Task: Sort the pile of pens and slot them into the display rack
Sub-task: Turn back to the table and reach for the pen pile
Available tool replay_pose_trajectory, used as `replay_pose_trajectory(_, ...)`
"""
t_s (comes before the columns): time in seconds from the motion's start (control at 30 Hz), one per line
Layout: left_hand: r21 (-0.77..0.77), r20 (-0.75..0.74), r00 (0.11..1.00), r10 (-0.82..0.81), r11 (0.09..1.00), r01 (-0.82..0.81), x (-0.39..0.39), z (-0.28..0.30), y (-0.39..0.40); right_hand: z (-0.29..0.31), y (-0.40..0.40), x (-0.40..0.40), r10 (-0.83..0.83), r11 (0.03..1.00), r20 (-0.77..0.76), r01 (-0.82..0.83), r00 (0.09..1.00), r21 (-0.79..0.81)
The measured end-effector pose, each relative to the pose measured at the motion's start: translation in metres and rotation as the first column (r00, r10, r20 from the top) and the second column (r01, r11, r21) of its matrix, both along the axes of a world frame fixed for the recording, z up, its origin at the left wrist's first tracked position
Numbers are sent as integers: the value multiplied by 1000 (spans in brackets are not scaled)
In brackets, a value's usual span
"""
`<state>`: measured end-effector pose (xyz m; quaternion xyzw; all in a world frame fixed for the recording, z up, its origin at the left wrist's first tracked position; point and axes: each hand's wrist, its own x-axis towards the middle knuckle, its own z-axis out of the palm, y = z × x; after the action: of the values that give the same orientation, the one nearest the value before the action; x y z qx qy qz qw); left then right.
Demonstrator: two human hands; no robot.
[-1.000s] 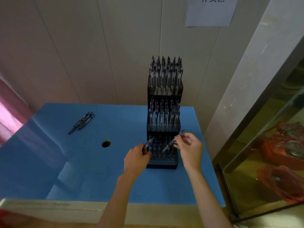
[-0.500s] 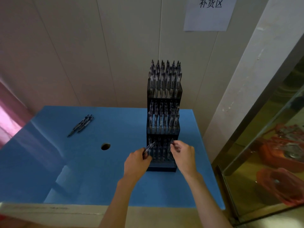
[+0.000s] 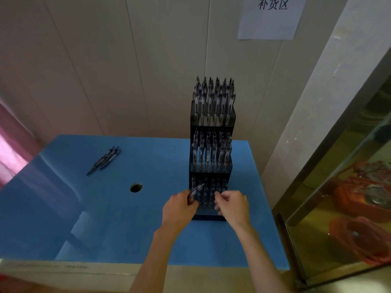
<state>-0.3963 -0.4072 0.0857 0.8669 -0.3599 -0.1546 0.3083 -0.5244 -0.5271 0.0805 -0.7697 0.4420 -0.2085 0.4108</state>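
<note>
Since the earlier frames the right hand's pen has gone from view, seemingly slotted into the bottom tier, and both hands have dropped closer to the rack's base.

Near the table's [image 3: 63,208] far left edge, the spare pens [image 3: 104,160] lie in a tight bundle, long axes running diagonally, tips toward the near left, clicker ends toward the far right. A round hole [image 3: 135,188] sits between them and the rack.

The left hand [image 3: 179,210] has its fingers curled round one pen [image 3: 196,189], held low on the barrel; it slants up and to the right, its top end against the bottom tier.

The rack [image 3: 211,217] stands at the table's right edge, three tiers, all pens upright. The top two look full; the bottom is dim.

The right hand [image 3: 232,206] is at the bottom tier, fingers loosely curled and blurred; I cannot tell whether they pinch anything.

These pens look light, stiff and smooth, likely to slip or roll. A mid-barrel pinch should steer the tip into a slot best.
</note>
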Motion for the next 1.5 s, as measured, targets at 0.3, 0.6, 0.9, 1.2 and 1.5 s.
replay_pose_trajectory(0.3,34,88,988,-126,992,124,-9,2,-9,26,23,6,-27,922,436,-146,900,359)
replay_pose_trajectory(0.6,78,202,950,-239,971,227,-2,10,-10,20,9,5,-173,906,517,-70,838,417)
replay_pose_trajectory(0.9,101,308,921,-240,970,219,12,3,6,14,-35,-17,-146,989,368,149,918,19)
replay_pose_trajectory(1.2,112,289,929,-233,972,209,11,5,6,16,-29,-13,-44,934,174,102,984,-341)
replay_pose_trajectory(1.5,92,269,944,-193,980,175,10,6,9,20,-31,-14,10,922,113,35,993,-385)
